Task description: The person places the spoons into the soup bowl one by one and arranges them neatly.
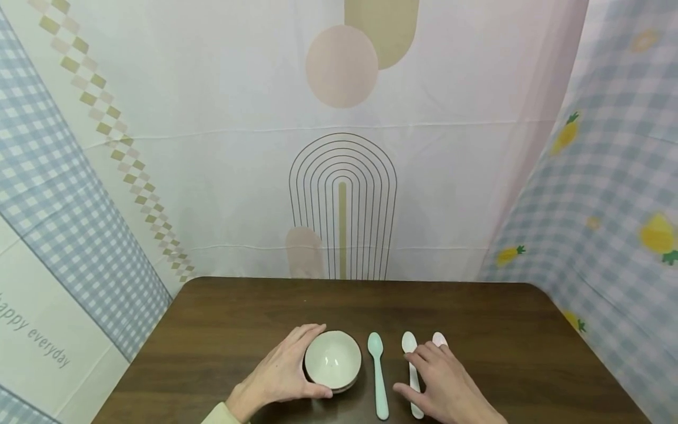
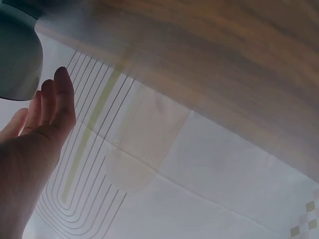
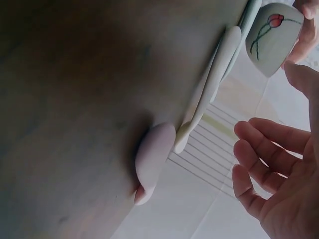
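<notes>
A cream bowl [image 1: 332,359] with a red flower painted on its outside [image 3: 274,37] stands on the dark wooden table [image 1: 238,318]. My left hand [image 1: 283,371] cups its left side, fingers behind it and thumb in front. To the bowl's right lie three spoons side by side: a mint green spoon [image 1: 378,377], a white spoon [image 1: 409,344] and a pink spoon [image 1: 439,338]. My right hand [image 1: 445,383] hovers over the handles of the white and pink spoons. Its fingers [image 3: 264,142] are spread and relaxed and hold nothing.
Patterned cloth hangs behind the table [image 1: 344,194] and on both sides, with blue check at the left [image 1: 63,194] and pineapple print at the right [image 1: 609,224]. The table's far half shows bare wood.
</notes>
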Tool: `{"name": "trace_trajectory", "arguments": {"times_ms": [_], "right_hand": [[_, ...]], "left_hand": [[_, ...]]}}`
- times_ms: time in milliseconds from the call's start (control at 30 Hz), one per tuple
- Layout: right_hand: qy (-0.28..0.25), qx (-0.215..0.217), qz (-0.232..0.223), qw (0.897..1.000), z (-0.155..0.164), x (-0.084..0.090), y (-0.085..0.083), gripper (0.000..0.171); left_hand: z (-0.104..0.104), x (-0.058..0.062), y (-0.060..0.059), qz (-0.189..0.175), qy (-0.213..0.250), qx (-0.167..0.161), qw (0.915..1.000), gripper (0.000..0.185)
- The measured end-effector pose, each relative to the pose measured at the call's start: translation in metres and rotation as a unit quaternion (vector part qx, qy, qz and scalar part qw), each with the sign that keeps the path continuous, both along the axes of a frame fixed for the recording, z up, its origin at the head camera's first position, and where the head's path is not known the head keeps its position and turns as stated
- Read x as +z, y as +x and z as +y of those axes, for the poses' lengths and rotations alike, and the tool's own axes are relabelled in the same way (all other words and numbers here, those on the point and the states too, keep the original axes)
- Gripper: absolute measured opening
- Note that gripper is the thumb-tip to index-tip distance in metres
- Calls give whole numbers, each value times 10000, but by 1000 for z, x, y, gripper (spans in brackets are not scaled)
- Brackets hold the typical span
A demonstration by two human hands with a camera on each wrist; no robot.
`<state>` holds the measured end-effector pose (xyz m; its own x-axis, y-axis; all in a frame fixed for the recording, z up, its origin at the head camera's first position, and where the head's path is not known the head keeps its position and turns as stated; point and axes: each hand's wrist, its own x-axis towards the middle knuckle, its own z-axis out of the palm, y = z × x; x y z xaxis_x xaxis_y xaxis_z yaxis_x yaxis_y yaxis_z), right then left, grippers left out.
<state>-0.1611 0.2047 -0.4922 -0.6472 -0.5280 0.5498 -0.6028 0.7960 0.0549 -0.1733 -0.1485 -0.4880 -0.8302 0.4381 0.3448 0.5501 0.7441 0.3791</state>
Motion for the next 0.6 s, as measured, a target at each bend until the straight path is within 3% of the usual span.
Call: {"name": "trace_trajectory", "arguments": {"times_ms": [133, 300, 600], "right_hand": [[103, -2, -150, 9998, -4, -1, 3, 45], [172, 177, -26, 9997, -10, -3, 4, 43], [195, 357, -174, 9990, -17, -5, 6, 43]], "left_hand": [[0, 0, 0, -110, -21, 17, 9999, 115], [0, 0, 0, -200, -51, 49, 9998, 115], [1, 1, 0, -175, -56, 17, 9998, 116]]}}
